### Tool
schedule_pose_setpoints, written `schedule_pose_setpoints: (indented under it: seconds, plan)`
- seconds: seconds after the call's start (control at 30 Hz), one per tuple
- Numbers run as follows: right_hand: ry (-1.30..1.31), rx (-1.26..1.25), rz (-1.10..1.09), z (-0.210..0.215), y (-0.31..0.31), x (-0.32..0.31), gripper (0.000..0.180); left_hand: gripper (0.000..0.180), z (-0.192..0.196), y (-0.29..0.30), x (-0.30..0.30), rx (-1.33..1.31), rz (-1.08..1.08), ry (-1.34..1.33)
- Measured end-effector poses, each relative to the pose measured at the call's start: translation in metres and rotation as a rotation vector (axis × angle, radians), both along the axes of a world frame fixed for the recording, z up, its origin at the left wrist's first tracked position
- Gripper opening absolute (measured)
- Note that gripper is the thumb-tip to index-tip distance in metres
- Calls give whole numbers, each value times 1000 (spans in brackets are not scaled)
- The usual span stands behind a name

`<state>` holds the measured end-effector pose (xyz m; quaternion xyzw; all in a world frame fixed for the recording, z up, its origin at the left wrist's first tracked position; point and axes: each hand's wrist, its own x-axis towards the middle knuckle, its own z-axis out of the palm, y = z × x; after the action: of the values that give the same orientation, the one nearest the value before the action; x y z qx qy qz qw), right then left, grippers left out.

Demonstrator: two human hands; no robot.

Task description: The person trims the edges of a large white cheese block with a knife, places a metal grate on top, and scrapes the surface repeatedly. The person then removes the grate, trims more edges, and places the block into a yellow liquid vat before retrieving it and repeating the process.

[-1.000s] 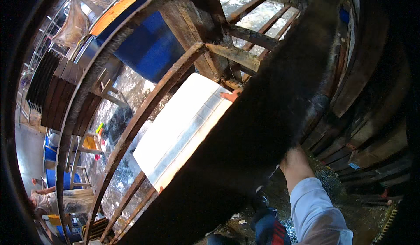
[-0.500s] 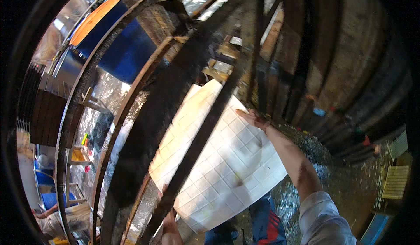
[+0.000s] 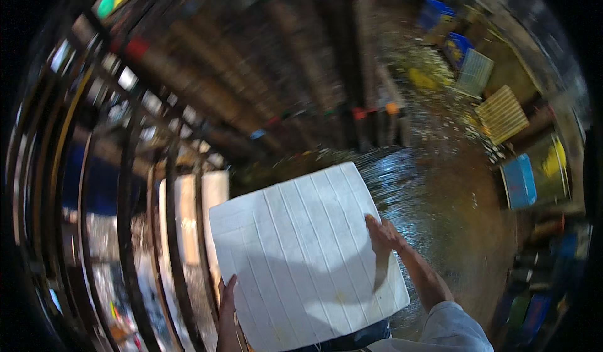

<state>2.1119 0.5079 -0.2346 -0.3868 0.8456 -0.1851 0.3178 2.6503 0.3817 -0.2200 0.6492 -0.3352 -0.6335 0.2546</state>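
A large white slab (image 3: 301, 258) with rounded corners and long parallel grooves spans the space in front of me, tilted. My right hand (image 3: 384, 236) grips its right edge, thumb and fingers lying over the upper face. At the lower left edge, my left hand (image 3: 226, 295) holds the same slab with its thumb on top; its other fingers are mostly hidden. Patches of light and shadow lie across the slab. My legs show only in part below it.
To the left stands a frame of dark slats (image 3: 129, 239), with pale panels (image 3: 187, 217) behind it. Blurred wooden beams (image 3: 276, 56) with coloured ends fill the far side. On the wet brown floor (image 3: 465, 251) at right lie a yellow ribbed crate (image 3: 502, 114) and a blue-sided container (image 3: 519, 181).
My view has swung to the right, away from the slatted frame. The slab, earlier seen behind a dark bar, now lies unobstructed before me, with both hands still on it.
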Motion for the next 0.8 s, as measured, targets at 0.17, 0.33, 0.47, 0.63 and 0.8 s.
schedule_pose_setpoints:
  seconds: [0.17, 0.33, 0.47, 0.63, 0.8]
  plan:
    - [-153, 66, -485, 87, 135, -153, 83, 63, 50, -31, -210, -205, -378, -1]
    - [-289, -197, -766, 213, 216, -315, 80, 61, 110, -59, -471, -196, -630, 140]
    - [-479, -468, -754, 296, 260, -443, 61, 57, 143, -96, -640, -93, -675, 317]
    - [-865, -1098, -829, 338, 255, -559, 49, 55, 211, -150, -832, -57, -879, 376]
    - [-852, -1148, -775, 317, 235, -734, 42, 54, 272, -198, -1021, -198, -954, 405]
